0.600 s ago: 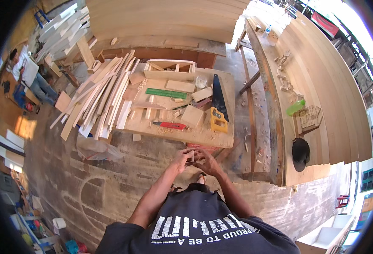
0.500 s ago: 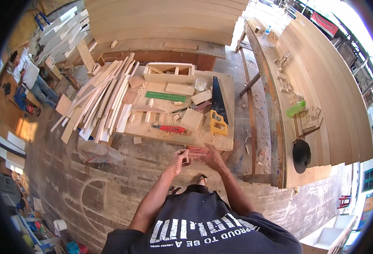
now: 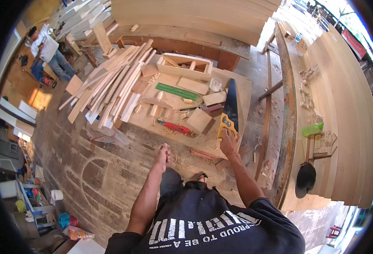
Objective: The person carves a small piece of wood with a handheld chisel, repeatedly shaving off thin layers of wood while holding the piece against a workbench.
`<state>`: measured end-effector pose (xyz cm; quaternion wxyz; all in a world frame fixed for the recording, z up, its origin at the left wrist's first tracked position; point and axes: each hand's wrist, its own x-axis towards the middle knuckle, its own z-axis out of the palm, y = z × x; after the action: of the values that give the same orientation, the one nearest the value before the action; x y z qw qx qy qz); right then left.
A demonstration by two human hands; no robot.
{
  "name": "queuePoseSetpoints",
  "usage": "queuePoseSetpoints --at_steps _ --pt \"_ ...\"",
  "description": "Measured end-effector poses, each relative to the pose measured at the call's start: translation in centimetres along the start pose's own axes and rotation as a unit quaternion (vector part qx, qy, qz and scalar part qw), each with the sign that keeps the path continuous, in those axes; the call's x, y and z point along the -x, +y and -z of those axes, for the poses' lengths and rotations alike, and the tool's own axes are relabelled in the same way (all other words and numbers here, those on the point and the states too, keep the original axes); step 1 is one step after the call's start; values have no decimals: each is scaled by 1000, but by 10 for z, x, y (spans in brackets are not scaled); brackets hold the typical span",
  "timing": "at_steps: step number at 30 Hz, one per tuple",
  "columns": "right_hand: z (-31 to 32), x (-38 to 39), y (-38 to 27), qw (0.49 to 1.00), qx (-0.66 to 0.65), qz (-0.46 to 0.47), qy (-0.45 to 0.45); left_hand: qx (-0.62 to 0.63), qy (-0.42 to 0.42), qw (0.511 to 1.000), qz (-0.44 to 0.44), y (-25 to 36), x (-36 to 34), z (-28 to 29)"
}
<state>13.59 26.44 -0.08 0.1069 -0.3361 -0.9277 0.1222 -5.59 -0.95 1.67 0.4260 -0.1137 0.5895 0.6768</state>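
My right hand (image 3: 228, 142) is closed on the yellow handle of the hand saw (image 3: 231, 102), whose dark blade lies along the right side of the plywood work board (image 3: 241, 84). My left hand (image 3: 163, 155) is curled closed short of the board's front edge; what it holds, if anything, is hidden. On the board are a red-handled tool (image 3: 176, 128) with shavings, a wooden block (image 3: 200, 120), a green ruler (image 3: 176, 90), an open divided wooden box (image 3: 184, 67), a clear container (image 3: 215, 84) and several offcuts.
A pile of long wood strips (image 3: 110, 84) covers the left side. A long bench (image 3: 286, 127) on the right holds a green bottle (image 3: 312, 129) and a black cap (image 3: 305, 180), beside leaning boards (image 3: 351, 127). Another person (image 3: 46, 48) stands at the far left.
My hands have moved apart: the right has reached up to the right and gripped the saw handle, while the left has moved slightly left, fingers curled. The view has shifted.
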Motion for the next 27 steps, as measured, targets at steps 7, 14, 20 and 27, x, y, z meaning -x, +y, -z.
queuePoseSetpoints --at_steps 7,14,20,27 --pt "90 -30 47 949 -266 -120 120 -111 -22 988 -102 38 -51 -20" --pt "74 -32 69 942 -158 7 296 -473 -88 828 -289 49 -93 -115" --pt "64 -20 32 960 -189 -108 179 -653 -196 638 -358 -8 -91 -227" --pt "40 -13 21 963 -195 -143 122 -670 -195 612 -371 -60 -130 -231"
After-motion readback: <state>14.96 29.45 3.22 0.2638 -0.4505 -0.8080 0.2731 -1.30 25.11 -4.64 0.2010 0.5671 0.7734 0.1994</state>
